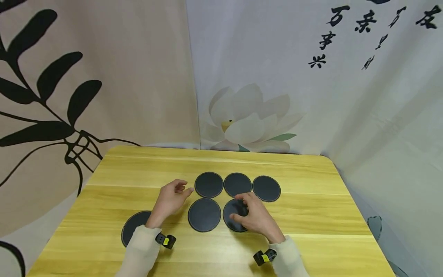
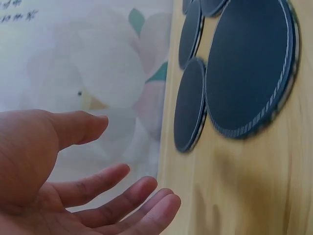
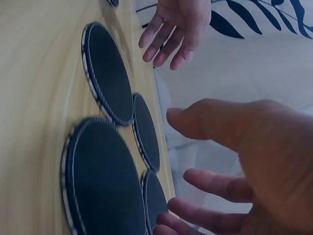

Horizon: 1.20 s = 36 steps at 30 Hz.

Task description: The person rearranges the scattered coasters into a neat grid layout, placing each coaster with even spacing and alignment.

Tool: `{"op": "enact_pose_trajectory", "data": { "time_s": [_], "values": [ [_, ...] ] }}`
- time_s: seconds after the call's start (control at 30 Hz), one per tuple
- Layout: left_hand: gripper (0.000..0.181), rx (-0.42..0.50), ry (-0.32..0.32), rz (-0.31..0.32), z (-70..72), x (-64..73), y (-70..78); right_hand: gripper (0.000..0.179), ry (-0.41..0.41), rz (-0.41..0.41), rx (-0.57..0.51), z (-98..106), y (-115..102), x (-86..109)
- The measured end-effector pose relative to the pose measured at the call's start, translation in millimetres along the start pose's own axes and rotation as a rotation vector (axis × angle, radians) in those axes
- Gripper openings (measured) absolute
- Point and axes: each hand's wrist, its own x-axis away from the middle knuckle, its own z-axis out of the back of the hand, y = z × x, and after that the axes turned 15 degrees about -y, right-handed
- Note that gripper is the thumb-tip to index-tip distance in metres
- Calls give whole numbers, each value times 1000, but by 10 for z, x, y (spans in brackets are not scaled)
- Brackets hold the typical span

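Observation:
Round black coasters with pale stitched edges lie flat on the wooden table. Three form a back row: a left one (image 1: pixel 209 184), a middle one (image 1: pixel 237 184) and a right one (image 1: pixel 266 188). In front of them lie two more, a left coaster (image 1: pixel 204 214) and a right coaster (image 1: pixel 232 216). My left hand (image 1: pixel 172 198) hovers left of the group, fingers relaxed and holding nothing. Over the front right coaster is my right hand (image 1: pixel 254 213), thumb and fingers apart, partly hiding it; the right wrist view shows nothing in its grasp.
Another black coaster (image 1: pixel 134 227) lies apart at the left, partly covered by my left forearm. The yellow wooden table (image 1: pixel 328 215) ends at a printed curtain (image 1: pixel 152 77) behind. Each wrist carries a small black camera.

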Motion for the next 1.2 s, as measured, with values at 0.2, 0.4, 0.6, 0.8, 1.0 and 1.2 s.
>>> {"op": "enact_pose_trajectory", "data": {
  "time_s": [0.2,0.4,0.6,0.8,1.0,1.2],
  "values": [
    [53,-10,-2,36,207,129,-163,62,-57,77,9,-122,-162,-70],
    [59,-46,-2,60,420,248,-332,69,-131,108,-2,-267,-378,-182],
    [67,-57,-24,99,643,392,-527,68,-229,134,-101,-437,-613,-312],
    [72,-61,-49,185,855,546,-758,66,-310,132,-204,-629,-792,-470],
    [87,17,-123,282,1057,622,-955,65,-347,73,-273,-791,-971,-624],
    [86,141,-174,339,1144,671,-1118,61,-366,-5,-357,-930,-1137,-748]
  ]
}}
